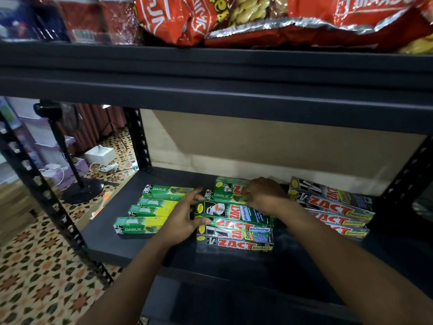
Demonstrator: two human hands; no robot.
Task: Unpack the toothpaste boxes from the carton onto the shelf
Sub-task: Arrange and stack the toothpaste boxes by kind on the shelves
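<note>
A dark metal shelf [121, 242] fills most of the frame, with its upper board [210, 73] running across the top. Red snack bags [257, 17] lie on that board. Patterned floor tiles [35, 277] show at the lower left, and a black fan stand [82, 188] is on them at the left edge. The toothpaste boxes lie flat on the lower board in three groups. A silver row [332, 205] is at the right, a green stack [234, 221] at the centre, and a green-and-yellow row [150, 207] to its left. The left hand [182, 219] is released, with fingers spread and its thumb against the stack's left end. The right hand [264, 195] lies over the stack's rear boxes. Its fingers are blurred and part hidden, so I cannot tell whether it is grasping.
</note>
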